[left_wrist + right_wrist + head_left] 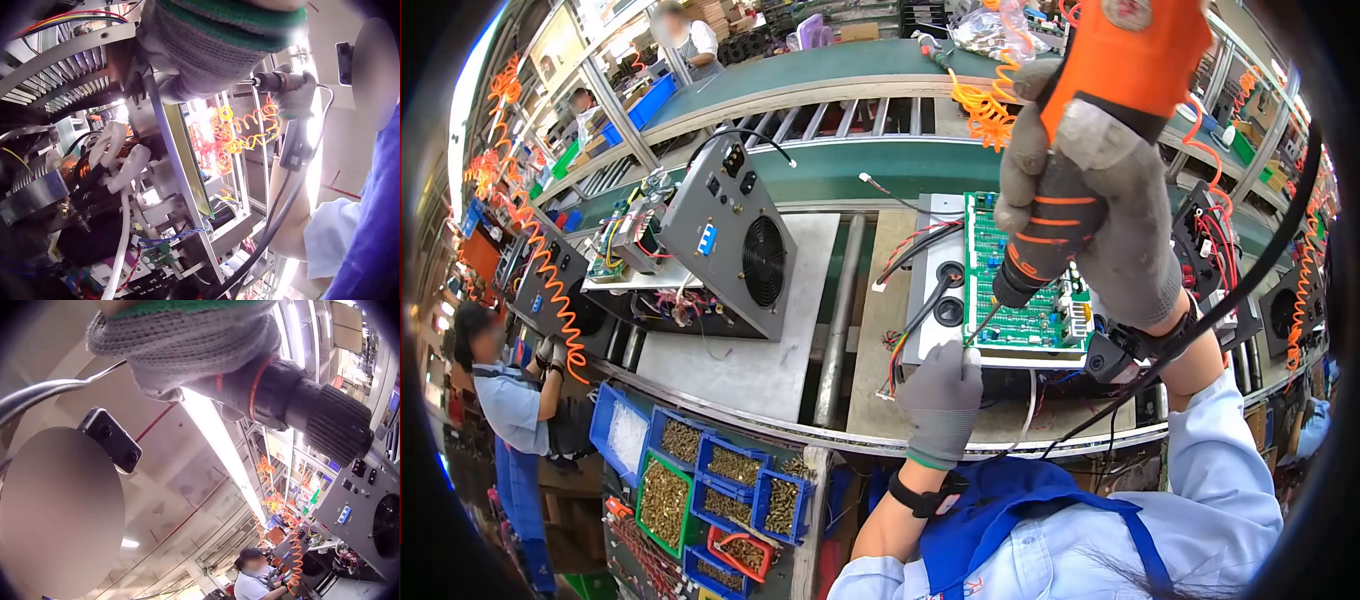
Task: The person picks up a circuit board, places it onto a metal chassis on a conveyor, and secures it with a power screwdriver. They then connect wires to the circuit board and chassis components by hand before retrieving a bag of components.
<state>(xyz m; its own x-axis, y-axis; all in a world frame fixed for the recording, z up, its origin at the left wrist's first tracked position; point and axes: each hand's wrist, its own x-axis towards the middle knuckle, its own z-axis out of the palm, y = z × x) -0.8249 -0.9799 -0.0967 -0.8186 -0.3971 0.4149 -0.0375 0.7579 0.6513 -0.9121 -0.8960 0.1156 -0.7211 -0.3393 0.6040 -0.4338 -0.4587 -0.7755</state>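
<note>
My gloved right hand grips an orange and black power screwdriver, its long bit slanting down to the near left corner of a green circuit board. The board lies on a grey metal plate atop an open electronics unit. My gloved left hand is at that same corner, fingers curled at the plate's edge right beside the bit's tip. In the left wrist view, the left hand holds the metal plate's edge between its fingers, above the unit's wiring and coils. The right wrist view shows the screwdriver's ribbed collar.
Another unit with a fan panel stands to the left on a pale board. Blue bins of brass-coloured fasteners sit at the near left. A black cable crosses the right side. Another person works at far left.
</note>
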